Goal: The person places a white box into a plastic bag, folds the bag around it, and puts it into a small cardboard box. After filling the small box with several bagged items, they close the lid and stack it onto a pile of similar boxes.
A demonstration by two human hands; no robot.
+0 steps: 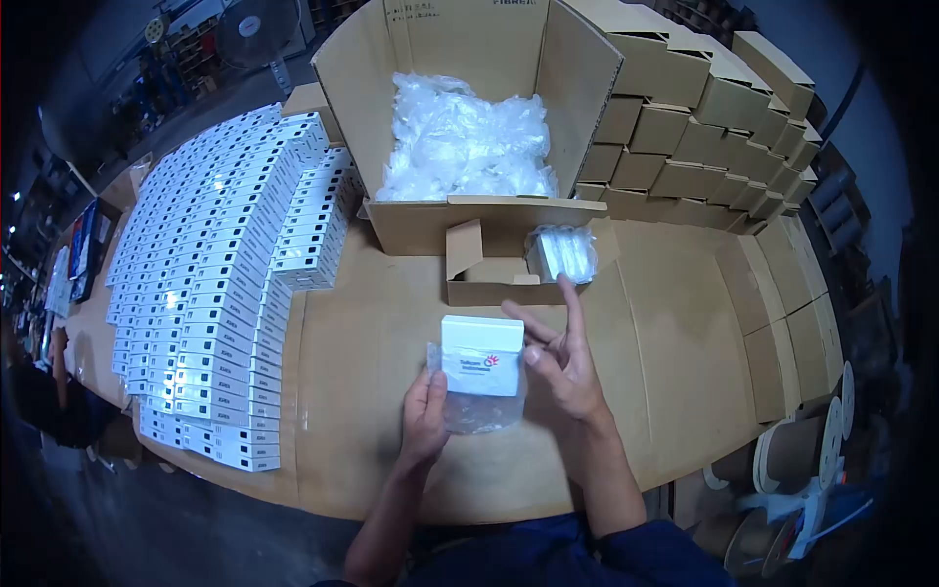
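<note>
My left hand (425,413) is closed on the left edge of a clear plastic bag (484,415). A white box (481,354) with red and dark print sits partly inside that bag, its top end sticking out. At the box's right side is my right hand (567,370), its fingers spread, with the index finger pointing up and the thumb near the box's edge. Just beyond, an open brown carton (514,293) holds wrapped white items (565,252) at its right end.
Stacked white boxes (210,303) cover the table's left side. A large open carton (401,227) full of clear plastic bags (469,137) stands at the back. Brown cartons (685,137) are piled at the back right, with more (797,333) along the right edge. A person's arm (61,357) shows far left.
</note>
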